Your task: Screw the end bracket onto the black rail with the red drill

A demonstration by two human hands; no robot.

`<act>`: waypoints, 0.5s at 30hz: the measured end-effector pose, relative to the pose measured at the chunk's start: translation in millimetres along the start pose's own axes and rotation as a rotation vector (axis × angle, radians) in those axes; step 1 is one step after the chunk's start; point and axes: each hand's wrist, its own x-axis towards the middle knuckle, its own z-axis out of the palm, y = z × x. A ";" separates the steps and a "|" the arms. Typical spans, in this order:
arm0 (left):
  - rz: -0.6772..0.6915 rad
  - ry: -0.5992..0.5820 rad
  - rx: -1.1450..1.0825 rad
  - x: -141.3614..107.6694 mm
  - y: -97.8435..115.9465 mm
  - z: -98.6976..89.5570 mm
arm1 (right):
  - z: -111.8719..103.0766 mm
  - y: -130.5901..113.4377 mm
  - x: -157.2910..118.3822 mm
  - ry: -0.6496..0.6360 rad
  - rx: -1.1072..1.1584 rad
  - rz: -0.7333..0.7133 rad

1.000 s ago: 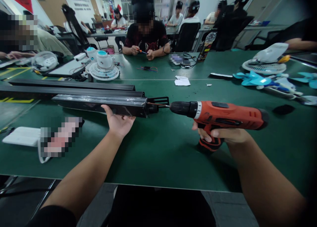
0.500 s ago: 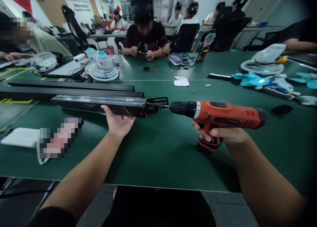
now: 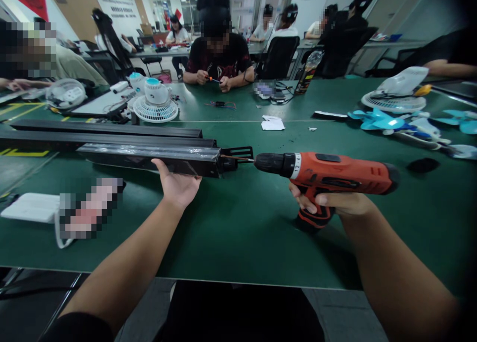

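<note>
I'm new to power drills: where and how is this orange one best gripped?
Probably around the handle, coming from the near right: it hangs below the drill body, and the chuck points left, away from that grip. The right hand holds it this way.

Drill point(image 3: 345, 172) right of bar point(image 3: 149, 156), fan point(image 3: 155, 103) behind

The hands point(image 3: 181, 188) are bare, the visible sleeve point(image 3: 80, 327) short and black, the lower clothing point(image 3: 242, 312) black.
</note>
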 end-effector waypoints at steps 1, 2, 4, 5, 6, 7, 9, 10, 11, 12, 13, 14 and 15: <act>0.006 -0.001 -0.004 -0.7 0.0 1.5 | 0.1 0.1 -0.1 0.002 0.003 -0.002; 0.012 -0.004 -0.010 -1.5 -0.1 3.2 | 0.2 0.3 -0.2 0.001 0.007 -0.009; 0.021 -0.009 -0.024 -3.0 -0.2 6.4 | 0.0 0.9 -0.3 -0.002 0.010 -0.024; 0.022 -0.011 -0.031 -3.4 -0.2 7.5 | -0.3 1.1 -0.3 -0.002 0.007 -0.027; 0.023 -0.014 -0.037 -3.5 -0.2 7.9 | -0.6 1.3 -0.4 0.000 0.002 -0.027; 0.022 -0.020 -0.045 -3.4 -0.2 7.8 | -0.8 1.3 -0.3 0.003 -0.003 -0.024; 0.011 -0.037 -0.061 -2.4 0.0 6.1 | -1.2 0.8 -0.4 0.009 -0.014 -0.013; 0.004 -0.046 -0.069 -1.7 0.2 4.9 | -1.2 0.5 -0.4 0.009 -0.017 -0.009; -0.004 -0.054 -0.077 -1.0 0.4 3.7 | -1.2 0.1 -0.4 0.010 -0.019 -0.004; -0.014 -0.059 -0.084 -0.3 0.6 2.7 | -1.0 -0.2 -0.4 0.012 -0.020 -0.001; -0.021 -0.061 -0.089 0.2 0.8 2.0 | -0.8 -0.4 -0.5 0.014 -0.021 0.003; -0.023 -0.058 -0.093 0.5 0.9 1.7 | -0.7 -0.5 -0.5 0.016 -0.022 0.005; -0.022 -0.052 -0.095 0.6 0.9 1.8 | -0.5 -0.5 -0.5 0.015 -0.023 0.004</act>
